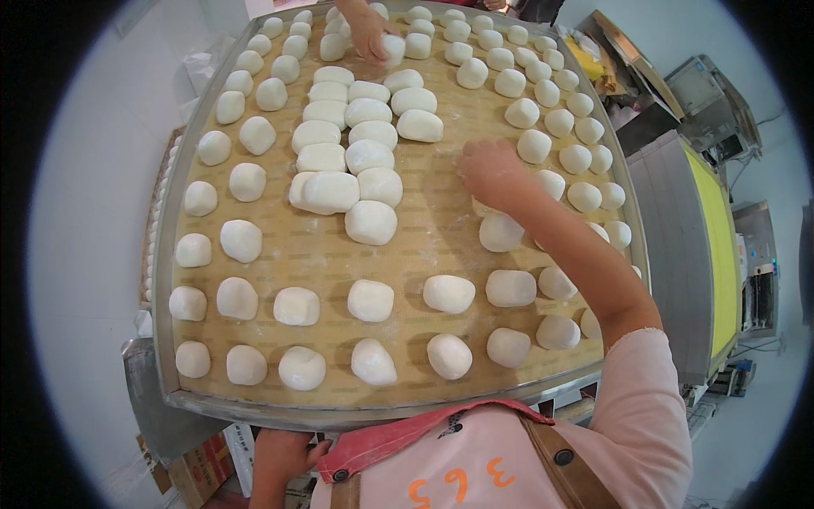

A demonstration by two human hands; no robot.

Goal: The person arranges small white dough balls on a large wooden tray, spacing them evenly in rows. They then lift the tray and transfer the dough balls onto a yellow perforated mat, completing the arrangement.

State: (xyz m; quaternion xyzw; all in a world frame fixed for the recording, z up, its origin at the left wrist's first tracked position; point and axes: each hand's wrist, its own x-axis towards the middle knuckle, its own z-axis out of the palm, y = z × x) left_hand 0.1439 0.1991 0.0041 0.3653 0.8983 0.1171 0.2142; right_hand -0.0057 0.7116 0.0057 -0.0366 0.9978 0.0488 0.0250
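My right hand (493,172) reaches over a metal-rimmed tray (305,417), slightly blurred. Its fingers bend downward, and whatever may be under them is hidden. Just below its wrist sits a white dough piece (501,231), and another dough piece (534,146) lies to its right. Down at the tray's front edge is my left hand (286,448), thumb visible and fingers hidden by the rim. A tan mat (432,254) lines the tray. In the middle, longer dough pieces (372,223) stand packed in touching columns, one piece (332,192) resting partly over its neighbour.
Spaced rounded dough pieces (241,240) run along the tray's sides and front. Across the tray another person's hand (369,38) grips a dough piece (393,51). A grey cabinet with a yellow panel (709,254) stands right. Cardboard boxes (200,467) sit low at left.
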